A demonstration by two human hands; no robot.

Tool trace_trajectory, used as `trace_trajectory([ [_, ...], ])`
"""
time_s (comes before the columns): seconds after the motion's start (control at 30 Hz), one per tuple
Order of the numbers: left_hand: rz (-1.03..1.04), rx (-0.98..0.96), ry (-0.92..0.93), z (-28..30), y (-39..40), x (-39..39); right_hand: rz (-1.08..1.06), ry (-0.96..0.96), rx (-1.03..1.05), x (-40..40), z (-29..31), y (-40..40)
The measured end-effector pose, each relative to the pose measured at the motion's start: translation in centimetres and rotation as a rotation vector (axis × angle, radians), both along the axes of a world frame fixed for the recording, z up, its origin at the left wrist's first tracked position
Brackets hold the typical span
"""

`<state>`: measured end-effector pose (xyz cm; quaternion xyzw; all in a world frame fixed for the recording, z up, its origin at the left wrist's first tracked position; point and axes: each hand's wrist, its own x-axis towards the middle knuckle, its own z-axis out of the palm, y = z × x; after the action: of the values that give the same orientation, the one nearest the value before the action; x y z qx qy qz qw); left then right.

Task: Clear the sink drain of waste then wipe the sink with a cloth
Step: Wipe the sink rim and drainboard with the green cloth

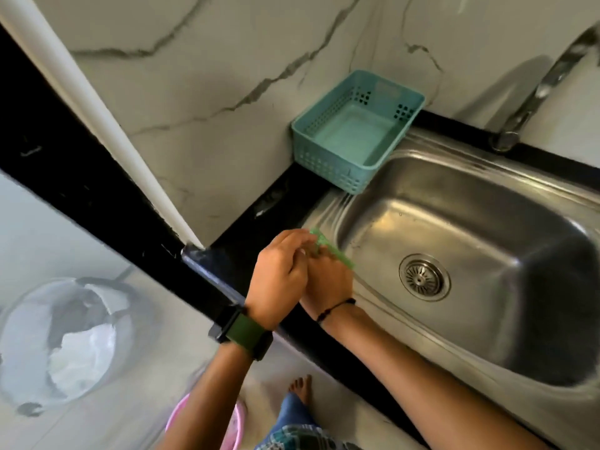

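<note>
Both forearms reach in from below, and the left hand (279, 274) and right hand (328, 280) meet over the black surface (246, 219) at the sink's (487, 349) near-left corner. Their fingers (292, 237) are curled together around a small green cloth (334, 253), which pokes out just beyond them. It looks light, soft and limp, best gathered into a wad in the palm. Right of the fingers, well apart, the drain strainer (424, 277) sits seemingly bare of waste; it is stiff metal and likely slippery.
</note>
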<state>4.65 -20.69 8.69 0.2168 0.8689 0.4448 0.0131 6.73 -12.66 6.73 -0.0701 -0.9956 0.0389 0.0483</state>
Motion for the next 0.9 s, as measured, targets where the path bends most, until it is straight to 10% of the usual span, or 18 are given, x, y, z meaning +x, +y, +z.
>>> trace_trajectory([
  [0.17,-0.014,0.114,0.042,1.4,1.1,-3.0,-0.063,-0.205,-0.539,-3.2,0.4,4.2],
  [0.33,0.069,0.367,0.103,3.1,3.5,-6.4,-0.152,0.027,-1.101,-5.0,5.6,10.9],
  [0.57,0.054,0.481,-0.049,4.3,7.1,-10.4,-0.124,0.209,-0.991,-13.0,12.6,16.1],
  [0.73,0.003,0.52,-0.126,4.7,9.1,-12.6,-0.029,-0.054,-0.487,-19.2,10.4,15.3],
  [0.9,0.006,0.551,-0.139,4.2,9.5,-14.2,0.028,-0.41,-0.485,-20.4,7.2,14.0],
])
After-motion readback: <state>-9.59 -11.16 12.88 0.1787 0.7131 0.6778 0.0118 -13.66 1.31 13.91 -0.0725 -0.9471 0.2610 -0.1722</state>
